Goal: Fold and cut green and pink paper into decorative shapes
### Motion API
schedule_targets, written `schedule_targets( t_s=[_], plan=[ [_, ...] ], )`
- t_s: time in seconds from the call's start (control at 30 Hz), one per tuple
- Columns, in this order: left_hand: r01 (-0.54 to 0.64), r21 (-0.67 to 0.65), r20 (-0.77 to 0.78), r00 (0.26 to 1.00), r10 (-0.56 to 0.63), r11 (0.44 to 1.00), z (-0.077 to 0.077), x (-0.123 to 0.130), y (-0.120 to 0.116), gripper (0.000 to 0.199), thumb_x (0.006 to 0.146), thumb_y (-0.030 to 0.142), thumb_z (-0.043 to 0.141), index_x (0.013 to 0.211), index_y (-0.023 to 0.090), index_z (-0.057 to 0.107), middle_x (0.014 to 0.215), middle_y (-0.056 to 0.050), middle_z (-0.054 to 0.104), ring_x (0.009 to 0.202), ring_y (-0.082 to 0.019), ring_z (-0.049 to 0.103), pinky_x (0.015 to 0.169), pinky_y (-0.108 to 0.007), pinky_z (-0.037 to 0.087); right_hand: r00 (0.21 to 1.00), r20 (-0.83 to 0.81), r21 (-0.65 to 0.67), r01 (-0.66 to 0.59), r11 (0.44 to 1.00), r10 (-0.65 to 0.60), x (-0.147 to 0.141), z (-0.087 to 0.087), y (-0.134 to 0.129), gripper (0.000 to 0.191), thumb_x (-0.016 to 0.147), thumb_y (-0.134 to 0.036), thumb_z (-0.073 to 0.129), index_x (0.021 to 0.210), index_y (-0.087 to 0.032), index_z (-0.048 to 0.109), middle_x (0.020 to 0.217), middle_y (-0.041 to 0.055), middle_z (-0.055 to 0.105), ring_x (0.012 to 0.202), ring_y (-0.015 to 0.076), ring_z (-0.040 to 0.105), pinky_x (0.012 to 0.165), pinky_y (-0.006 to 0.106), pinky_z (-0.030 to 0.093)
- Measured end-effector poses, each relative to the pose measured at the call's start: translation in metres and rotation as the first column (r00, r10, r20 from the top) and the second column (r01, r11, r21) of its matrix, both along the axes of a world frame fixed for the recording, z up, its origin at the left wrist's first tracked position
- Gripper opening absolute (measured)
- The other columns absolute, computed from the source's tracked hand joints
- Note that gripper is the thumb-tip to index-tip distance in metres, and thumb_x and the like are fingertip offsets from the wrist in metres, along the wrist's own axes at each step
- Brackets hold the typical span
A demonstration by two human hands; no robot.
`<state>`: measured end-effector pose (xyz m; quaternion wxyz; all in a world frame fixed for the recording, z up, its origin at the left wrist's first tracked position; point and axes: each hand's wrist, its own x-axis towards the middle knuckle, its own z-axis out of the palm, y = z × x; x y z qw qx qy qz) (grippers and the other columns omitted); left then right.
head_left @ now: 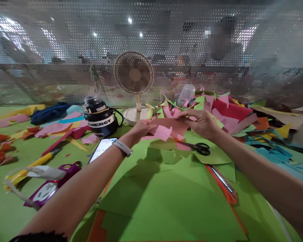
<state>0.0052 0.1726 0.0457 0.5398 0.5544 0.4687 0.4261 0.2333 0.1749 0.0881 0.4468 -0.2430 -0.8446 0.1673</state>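
Note:
Both my hands hold a piece of pink paper (170, 125) above the table. My left hand (141, 129) pinches its left end, and my right hand (200, 121) grips the right end between thumb and fingers. More pink scraps (162, 133) lie just beneath the held piece. Black-handled scissors (201, 148) rest below my right hand on green paper sheets (166, 198). A small folded green piece (163, 154) sits on those sheets, nearer to me than the pink scraps. An orange utility knife (222, 185) lies at the sheets' right side.
A fan (134, 75) stands at the back by a perforated metal screen (171, 30). Left are a black bottle (101, 119), a phone (102, 148), a purple power strip (47, 190) and a yellow pen-like tool (37, 164). Coloured scraps (228, 114) heap at right beside a clear plastic cup (186, 94).

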Motion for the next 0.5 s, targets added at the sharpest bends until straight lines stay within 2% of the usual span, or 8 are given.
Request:
schedule_targets(
  t_s=[0.1, 0.2, 0.33, 0.5],
  plan=[
    [0.006, -0.009, 0.027, 1.0, -0.006, 1.0, -0.003, -0.001, 0.001, 0.022, 0.074, 0.034, 0.074, 0.068, 0.016, 0.063, 0.057, 0.002, 0.058, 0.05, -0.009, 0.049, 0.049, -0.021, 0.041, 0.992, -0.107, -0.149, 0.048, 0.988, -0.064, -0.002, -0.001, 0.004, 0.012, 0.078, -0.023, 0.063, 0.084, -0.02, 0.073, 0.085, 0.0029, 0.074, 0.082, 0.0186, 0.069, 0.077, 0.032, 0.055],
    [0.03, 0.008, 0.036, 0.999, -0.03, 1.0, -0.003, -0.001, 0.0, 0.024, 0.072, 0.037, 0.076, 0.07, 0.016, 0.064, 0.061, 0.001, 0.06, 0.054, -0.01, 0.051, 0.052, -0.021, 0.04, 0.964, -0.189, -0.297, 0.127, 0.946, -0.189, -0.001, -0.006, 0.013, 0.017, 0.072, -0.031, 0.068, 0.082, -0.018, 0.072, 0.081, 0.0034, 0.073, 0.077, 0.0185, 0.068, 0.072, 0.032, 0.055],
    [0.036, 0.05, 0.026, 0.999, -0.037, 0.998, 0.002, -0.004, 0.0, 0.026, 0.07, 0.039, 0.078, 0.073, 0.015, 0.067, 0.069, -0.001, 0.064, 0.061, -0.011, 0.054, 0.058, -0.023, 0.041, 0.923, -0.207, -0.356, 0.239, 0.903, -0.325, 0.012, -0.016, 0.035, 0.019, 0.068, -0.033, 0.07, 0.079, -0.017, 0.07, 0.077, 0.0027, 0.072, 0.071, 0.0168, 0.065, 0.067, 0.03, 0.052],
    [0.012, 0.097, 0.003, 1.0, -0.012, 0.995, 0.007, -0.013, 0.001, 0.029, 0.066, 0.039, 0.08, 0.078, 0.015, 0.068, 0.077, -0.003, 0.068, 0.068, -0.014, 0.059, 0.064, -0.026, 0.046, 0.877, -0.16, -0.434, 0.351, 0.83, -0.454, 0.04, -0.032, 0.055, 0.016, 0.061, -0.03, 0.072, 0.068, -0.017, 0.067, 0.06, 0.0, 0.066, 0.055, 0.0143, 0.058, 0.05, 0.025, 0.045]
  ],
)
